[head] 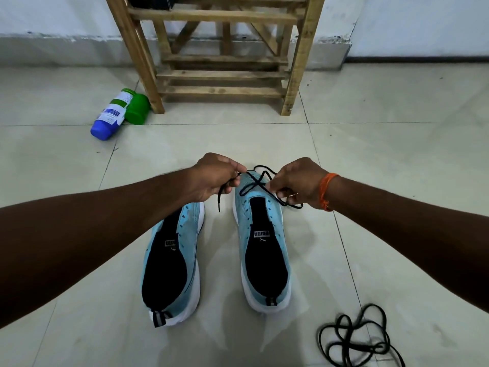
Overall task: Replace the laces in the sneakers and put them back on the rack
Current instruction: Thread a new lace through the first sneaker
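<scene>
Two light-blue sneakers with dark insoles stand side by side on the tiled floor, toes pointing away from me: the left sneaker (173, 263) and the right sneaker (264, 247). A black lace (258, 181) crosses over the toe end of the right sneaker. My left hand (214, 177) pinches one end of this lace, which dangles below the fingers. My right hand (296, 182), with an orange thread at the wrist, pinches the other end. A second black lace (354, 337) lies coiled on the floor at the bottom right.
A wooden slatted shoe rack (225, 59) stands against the white wall straight ahead. A blue and white bottle (109, 115) lies on its side beside a green container (137, 108) at the rack's left leg.
</scene>
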